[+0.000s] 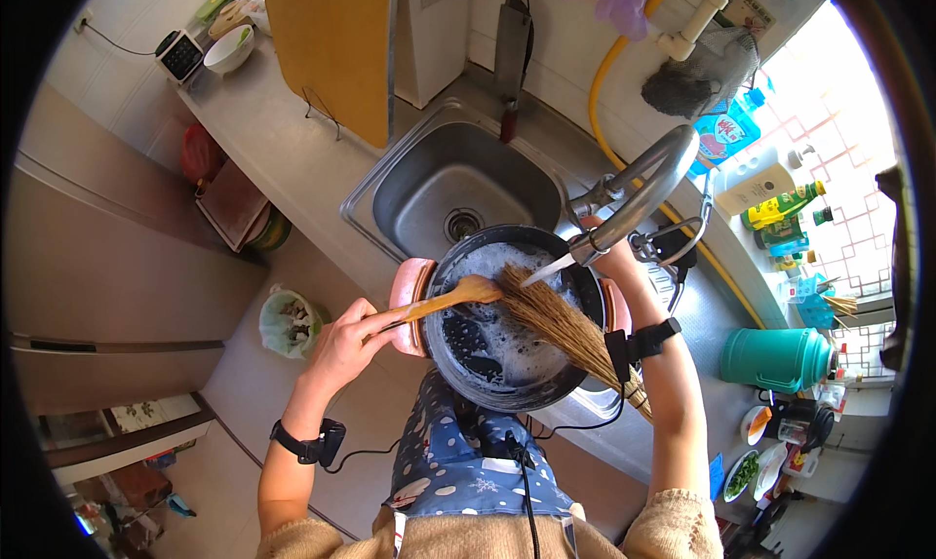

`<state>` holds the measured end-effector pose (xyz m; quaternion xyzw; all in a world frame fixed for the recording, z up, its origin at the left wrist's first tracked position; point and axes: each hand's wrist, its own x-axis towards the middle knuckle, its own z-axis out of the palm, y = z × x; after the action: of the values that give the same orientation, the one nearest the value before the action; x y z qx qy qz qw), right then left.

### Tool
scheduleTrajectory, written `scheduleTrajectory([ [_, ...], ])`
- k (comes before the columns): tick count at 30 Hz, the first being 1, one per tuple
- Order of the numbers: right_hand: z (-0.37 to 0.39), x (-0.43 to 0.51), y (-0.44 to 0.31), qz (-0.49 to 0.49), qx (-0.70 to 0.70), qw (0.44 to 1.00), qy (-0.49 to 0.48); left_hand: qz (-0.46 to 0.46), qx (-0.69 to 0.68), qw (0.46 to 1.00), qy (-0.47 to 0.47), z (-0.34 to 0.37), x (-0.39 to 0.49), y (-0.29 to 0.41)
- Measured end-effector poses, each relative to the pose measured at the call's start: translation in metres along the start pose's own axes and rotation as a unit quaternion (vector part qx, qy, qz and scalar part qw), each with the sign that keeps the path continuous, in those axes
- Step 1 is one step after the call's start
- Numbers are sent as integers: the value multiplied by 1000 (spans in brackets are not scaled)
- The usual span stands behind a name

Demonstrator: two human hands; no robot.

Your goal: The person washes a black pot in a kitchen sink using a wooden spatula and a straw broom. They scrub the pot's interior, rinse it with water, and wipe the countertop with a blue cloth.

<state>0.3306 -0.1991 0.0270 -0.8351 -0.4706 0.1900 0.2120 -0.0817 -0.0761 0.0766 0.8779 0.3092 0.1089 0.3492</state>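
My left hand grips the handle of a wooden spatula, whose blade is over the pot under the running water. The dark pot with pink side handles holds foamy water and sits at the sink's near side. A straw whisk brush leans in it, its bristles beside the spatula blade and its bound end over the right rim. Water streams from the curved metal faucet into the pot. Beside the faucet is my right hand; the spout and its fittings hide most of its fingers.
Behind the pot lies a steel sink basin with a drain. A cleaver stands against the wall, near a wooden board. Bottles line the right sill. A teal jug stands on the counter; a lined bin is on the floor.
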Motion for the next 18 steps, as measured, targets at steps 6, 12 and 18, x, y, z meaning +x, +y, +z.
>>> scheduleTrajectory([
  [6,5,6,41,33,-100,994,39,-25,-81,996,8,1,0,-2],
  [12,-3,-26,1,17,-235,971,47,-38,-110,993,32,2,2,4],
  [18,38,-116,-59,14,-250,951,-183,-33,-143,985,88,19,12,6],
])
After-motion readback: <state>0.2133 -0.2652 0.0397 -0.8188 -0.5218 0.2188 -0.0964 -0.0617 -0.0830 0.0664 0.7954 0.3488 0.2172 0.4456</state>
